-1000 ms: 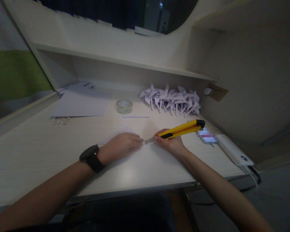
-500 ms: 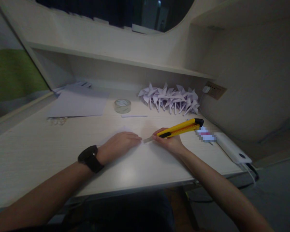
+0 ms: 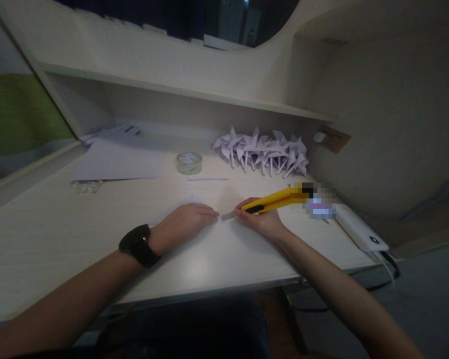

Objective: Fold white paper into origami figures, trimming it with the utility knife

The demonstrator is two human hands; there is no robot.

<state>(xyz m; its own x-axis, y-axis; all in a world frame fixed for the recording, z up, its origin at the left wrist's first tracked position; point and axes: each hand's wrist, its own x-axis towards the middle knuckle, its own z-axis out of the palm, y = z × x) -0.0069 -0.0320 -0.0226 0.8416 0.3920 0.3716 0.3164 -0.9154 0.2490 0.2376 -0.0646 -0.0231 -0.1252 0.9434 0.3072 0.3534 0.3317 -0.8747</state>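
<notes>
My left hand (image 3: 187,222), with a black watch (image 3: 138,244) on its wrist, lies flat on a small white paper (image 3: 191,199). Its fingers are stretched out, and most of that paper is hidden under it. Just to the right, my right hand (image 3: 264,219) is closed on a yellow utility knife (image 3: 271,200). The knife is tilted, its handle up to the right. Its extended blade (image 3: 229,216) points down-left, with the tip close to my left fingertips. Whether the blade touches the paper I cannot tell.
Behind my hands are a roll of clear tape (image 3: 189,163) and a thin white paper stick (image 3: 207,179). White paper pinwheels (image 3: 262,149) lie at the back right. Paper sheets (image 3: 121,157) lie at the left. A white power strip (image 3: 355,224) runs along the right edge.
My hands and the knife have hardly moved. The view has shifted very slightly.
</notes>
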